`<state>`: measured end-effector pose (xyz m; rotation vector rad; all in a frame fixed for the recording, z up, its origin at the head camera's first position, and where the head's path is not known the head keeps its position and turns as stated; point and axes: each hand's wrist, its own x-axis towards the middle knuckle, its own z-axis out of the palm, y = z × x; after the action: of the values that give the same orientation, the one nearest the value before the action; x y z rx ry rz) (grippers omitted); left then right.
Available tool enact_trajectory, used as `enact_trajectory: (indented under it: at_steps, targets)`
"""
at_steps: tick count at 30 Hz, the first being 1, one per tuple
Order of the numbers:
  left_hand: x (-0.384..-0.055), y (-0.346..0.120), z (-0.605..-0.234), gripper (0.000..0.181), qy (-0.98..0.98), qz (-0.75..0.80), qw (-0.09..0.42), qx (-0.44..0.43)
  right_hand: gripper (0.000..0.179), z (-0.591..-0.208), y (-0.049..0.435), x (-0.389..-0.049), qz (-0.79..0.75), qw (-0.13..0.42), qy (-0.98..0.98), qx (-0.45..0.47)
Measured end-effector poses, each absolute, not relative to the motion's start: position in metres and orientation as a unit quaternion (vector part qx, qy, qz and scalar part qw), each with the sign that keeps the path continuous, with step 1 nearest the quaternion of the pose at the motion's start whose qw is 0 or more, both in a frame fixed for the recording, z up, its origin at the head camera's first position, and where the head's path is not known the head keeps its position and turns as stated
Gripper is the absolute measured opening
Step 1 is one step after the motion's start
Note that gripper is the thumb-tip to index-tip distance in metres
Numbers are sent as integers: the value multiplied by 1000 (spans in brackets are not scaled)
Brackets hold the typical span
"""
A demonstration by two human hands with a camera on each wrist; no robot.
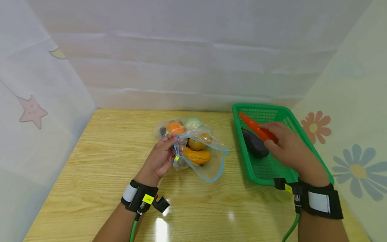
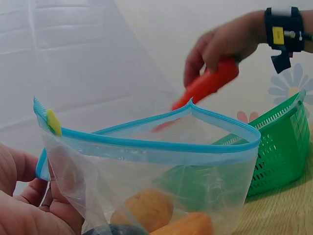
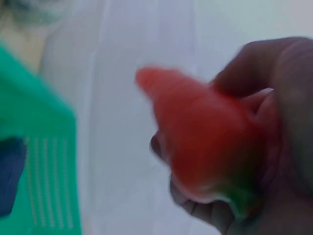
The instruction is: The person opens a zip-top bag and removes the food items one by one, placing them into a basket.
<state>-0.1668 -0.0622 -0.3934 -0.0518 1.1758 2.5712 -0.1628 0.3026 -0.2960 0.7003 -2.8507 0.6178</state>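
One hand, the right [image 1: 282, 143], has its fingers and thumb curled round a single long red vegetable [image 1: 256, 127], held over one green basket [image 1: 263, 182] with the narrow end pointing away. The left hand [image 1: 161, 157] pinches one corner of a single clear bag [image 1: 216, 165], beside its yellow slider [image 1: 176, 158]; the blue-edged mouth gapes. At least five pieces show through the plastic: an orange round one [image 1: 174, 128], a pale green one [image 1: 193, 123], a brownish round one [image 1: 196, 145], a long yellow one [image 1: 196, 156] and something dark [image 1: 162, 131], hard to name; overlaps leave the full count uncertain. One purple eggplant [image 1: 256, 144] lies in the basket, below the red vegetable. The right wrist view, though blurred, shows a green stem [image 3: 240, 198] on the thick end, which the head view hides. From the left wrist, the red vegetable appears beyond the bag's mouth, and the basket's perforated side shows. Two black wrist straps [image 1: 140, 198] are visible from the head. Beneath everything runs a glossy, wood-grained counter [image 1: 115, 141], with bright reflections near the front. Pale walls [image 1: 193, 67] surround it, printed with two large flowers [image 1: 358, 171] and one pink star [image 1: 32, 111].
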Motion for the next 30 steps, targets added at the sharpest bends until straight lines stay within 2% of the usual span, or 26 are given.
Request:
enact_trajectory:
  at_steps: [4,11,17,22,30]
  targets:
    - [-166,-62,-395,10,415,897,150,-23,45,-306,323,-185,156,1,-972,178]
    - [-165,-61,-394,12,413,898,148,-22,48,-330,350,-216,116,-61,-978,164]
    - [-164,-61,-395,11,404,902,150,-24,42,-354,372,-236,120,-115,-975,148]
    - [-164,-60,-396,10,399,904,152,-25,42,-373,387,-242,146,-193,-967,81]
    - [-164,-58,-396,10,403,902,153,-27,50,-391,395,-235,161,-227,-958,65]
